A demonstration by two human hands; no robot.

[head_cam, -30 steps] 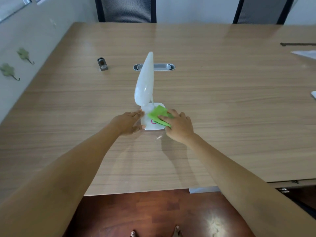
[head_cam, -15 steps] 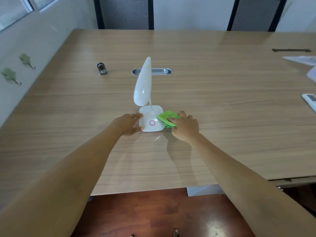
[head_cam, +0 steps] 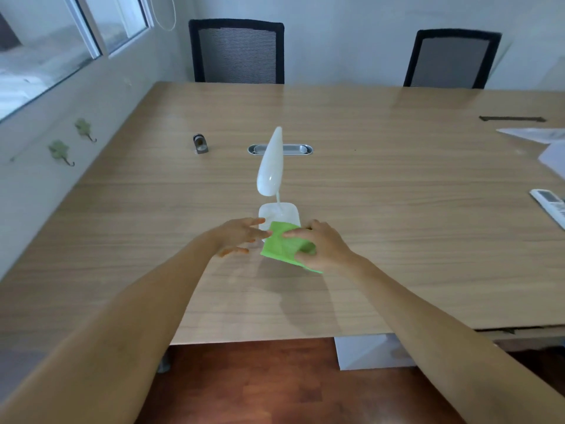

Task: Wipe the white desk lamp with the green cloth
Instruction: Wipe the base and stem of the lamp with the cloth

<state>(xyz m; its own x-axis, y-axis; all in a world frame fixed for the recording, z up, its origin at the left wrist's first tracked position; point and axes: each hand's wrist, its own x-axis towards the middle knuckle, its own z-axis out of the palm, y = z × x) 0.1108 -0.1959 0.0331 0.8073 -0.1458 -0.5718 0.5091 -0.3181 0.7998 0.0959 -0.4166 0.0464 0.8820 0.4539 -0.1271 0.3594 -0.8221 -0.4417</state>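
The white desk lamp (head_cam: 270, 166) stands upright on the wooden table (head_cam: 397, 240), its teardrop head pointing up and its square base (head_cam: 279, 212) partly hidden by my hands. My right hand (head_cam: 325, 244) grips the green cloth (head_cam: 282, 247), lifted a little in front of the base's near edge. My left hand (head_cam: 240, 235) hovers just left of the base with fingers spread, its fingertips at the cloth's left edge; it holds nothing.
A small metal object (head_cam: 200, 143) and a cable grommet (head_cam: 281, 149) lie behind the lamp. Papers (head_cam: 535, 134) and a white remote (head_cam: 550, 205) sit at the right edge. Two black mesh chairs (head_cam: 237, 52) stand at the far side. The wall is at the left.
My right hand has pulled the cloth off the base toward me and raised it. My left hand has let go of the base and opened. The view has tilted up.
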